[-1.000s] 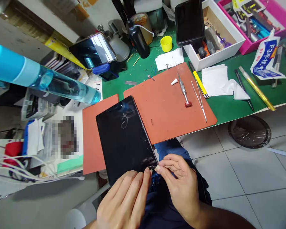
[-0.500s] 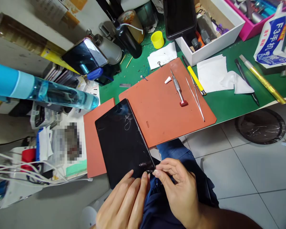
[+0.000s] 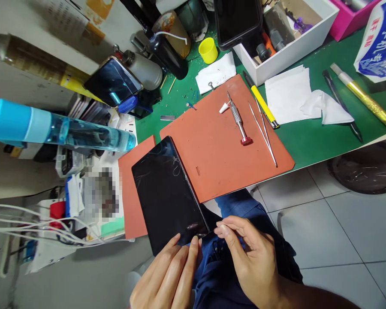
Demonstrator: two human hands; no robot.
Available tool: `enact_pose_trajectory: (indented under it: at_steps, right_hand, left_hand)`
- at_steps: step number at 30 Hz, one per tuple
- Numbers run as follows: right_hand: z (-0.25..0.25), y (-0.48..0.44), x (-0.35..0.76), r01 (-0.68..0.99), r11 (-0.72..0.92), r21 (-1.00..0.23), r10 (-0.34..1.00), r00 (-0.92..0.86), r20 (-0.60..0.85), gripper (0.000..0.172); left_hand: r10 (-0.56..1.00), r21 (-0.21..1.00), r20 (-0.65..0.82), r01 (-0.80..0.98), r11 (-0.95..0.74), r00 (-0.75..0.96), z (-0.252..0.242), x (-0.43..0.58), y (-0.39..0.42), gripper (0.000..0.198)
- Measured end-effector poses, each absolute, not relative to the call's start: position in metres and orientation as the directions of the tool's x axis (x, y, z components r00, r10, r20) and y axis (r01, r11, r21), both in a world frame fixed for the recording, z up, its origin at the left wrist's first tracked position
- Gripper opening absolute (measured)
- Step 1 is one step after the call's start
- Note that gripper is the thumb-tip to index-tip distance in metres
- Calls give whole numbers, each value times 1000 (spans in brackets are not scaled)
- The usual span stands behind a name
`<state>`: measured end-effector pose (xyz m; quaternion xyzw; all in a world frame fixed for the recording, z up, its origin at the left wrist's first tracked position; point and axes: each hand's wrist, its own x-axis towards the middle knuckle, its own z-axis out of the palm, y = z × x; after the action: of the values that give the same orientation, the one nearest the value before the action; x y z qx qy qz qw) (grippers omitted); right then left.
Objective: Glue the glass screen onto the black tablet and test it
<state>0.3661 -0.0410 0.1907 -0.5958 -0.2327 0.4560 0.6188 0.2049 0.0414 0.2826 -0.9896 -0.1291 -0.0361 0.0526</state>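
Note:
A black tablet [image 3: 169, 193] with a glossy screen lies over the front edge of the orange mat, its near end sticking out over my lap. My left hand [image 3: 170, 272] grips that near end, fingertips on the screen near the corner. Marks like cracks or scratches show by the far right edge and near the left fingertips. To the right of the corner, my right hand [image 3: 247, 253] is closed in a pinch, a little apart from the tablet. A thin dark bit seems to show at its fingertips, too small to name.
On the orange mat [image 3: 212, 171] lie a screwdriver [image 3: 236, 116], a small white cone-shaped tip [image 3: 224, 107] and tweezers [image 3: 263, 133]. A yellow knife [image 3: 262, 103] and white wipes [image 3: 289, 94] are at the right. A blue bottle [image 3: 80, 131] leans in from the left.
My right hand has pulled slightly right, away from the tablet's corner, its fingertips still pinched. The left hand keeps its grip on the tablet. The view has shifted a little.

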Motion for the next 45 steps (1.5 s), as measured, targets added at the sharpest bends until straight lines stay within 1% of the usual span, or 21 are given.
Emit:
enact_pose_trajectory:
  at_steps: [2,6,8,13,16,19,21,25,28,30,32,34,35,40,41,45]
  right_hand:
    - [188,-41,373,-277,-128,-952,829,497,-256,14]
    - [184,-43,389,-191,-98,-977,812,552,-189,24]
    - [183,-44,393,-167,-91,-982,820,546,-169,28]
    - [181,-42,387,-241,-108,-965,865,456,-211,28]
    - [184,-36,380,-297,-118,-948,904,363,-226,28]
    - [189,-30,376,-335,-157,-929,936,248,-248,23]
    - [190,-26,373,-348,-170,-922,944,212,-254,17]
    - [191,-22,369,-370,-153,-916,950,200,-239,14]
    - [190,-21,367,-374,-155,-914,951,194,-240,10]
    - [190,-20,367,-364,-166,-916,950,189,-248,8]
    - [190,-19,367,-350,-167,-922,950,194,-246,8]
    - [190,-18,366,-339,-161,-927,949,205,-240,10]
    - [190,-18,365,-336,-159,-928,948,210,-238,10]
    - [191,-20,365,-338,-162,-927,947,211,-242,8]
    - [191,-21,365,-341,-160,-926,948,208,-240,8]
    - [193,-22,370,-353,-128,-927,960,192,-205,13]
  left_hand:
    - [261,-86,74,267,-960,962,282,202,41,30]
    - [262,-67,51,265,-962,964,281,194,39,40]
    - [269,-62,52,272,-960,962,280,191,38,42]
    - [306,-70,39,308,-949,951,281,191,36,43]
    - [329,-61,38,330,-942,944,283,191,34,41]
    - [352,-43,36,354,-934,935,283,191,31,37]
    - [375,-58,52,378,-924,925,280,192,29,32]
    - [415,-85,134,428,-900,900,273,197,27,42]
    - [407,-83,164,423,-902,899,273,200,28,47]
    - [402,-78,140,415,-906,905,278,201,28,52]
    - [418,-64,76,422,-904,905,283,202,28,54]
    - [438,-52,23,439,-897,899,286,202,27,52]
    - [444,-52,22,445,-894,896,285,202,27,52]
    - [429,-89,156,446,-891,890,277,202,25,45]
    - [426,-88,158,442,-893,891,277,203,26,41]
    - [418,-73,60,422,-904,906,284,207,28,27]
